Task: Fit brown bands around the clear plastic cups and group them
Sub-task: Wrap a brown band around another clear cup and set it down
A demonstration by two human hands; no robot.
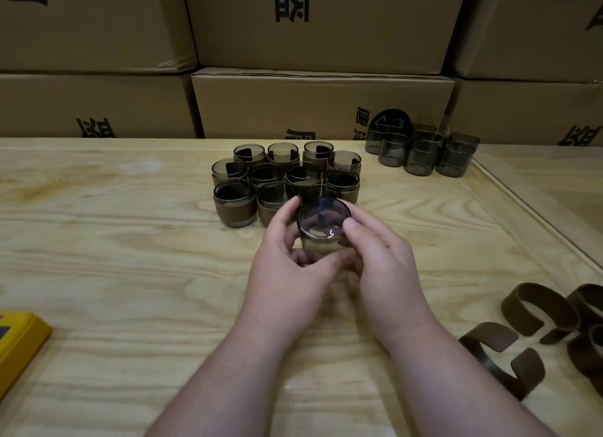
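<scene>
Hands: my left hand (287, 257) and right hand (378, 257) both grip one cup (323, 223).
Technique: I should seat its band evenly before joining the banded group (280, 179).

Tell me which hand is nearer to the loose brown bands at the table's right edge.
The right hand. It grips the cup on the side facing the loose brown bands; the left hand grips the cup's far side, farther from them.

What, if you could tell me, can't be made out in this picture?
- Head view: the lower part of the held cup is hidden by the left hand and right hand; whether a band is on it is unclear.
- The yellow object is cut off by the left edge.
- Loose bands run past the right edge.
</scene>
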